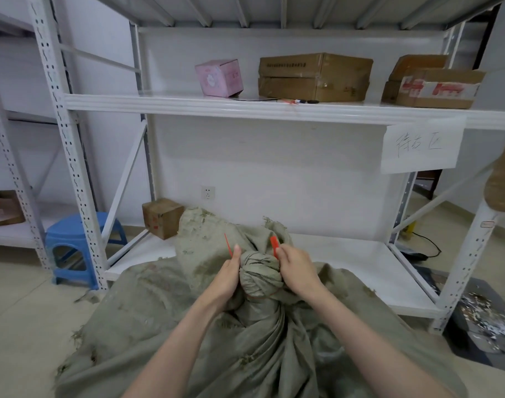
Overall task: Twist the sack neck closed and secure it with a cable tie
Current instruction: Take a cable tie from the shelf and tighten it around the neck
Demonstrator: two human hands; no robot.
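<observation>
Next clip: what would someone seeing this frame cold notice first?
The bulky grey-green sack filling the foreground, its twisted neck at centre. There the left hand and right hand each pinch an end of a red cable tie. Behind, a pink box stands out on the white shelf.

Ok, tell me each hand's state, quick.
Left hand: closed, pinching the thin tail of the red cable tie beside the twisted sack neck.
Right hand: closed, pinching the tie's thick end.

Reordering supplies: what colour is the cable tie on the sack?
The cable tie is red, best seen in the head view.
</observation>
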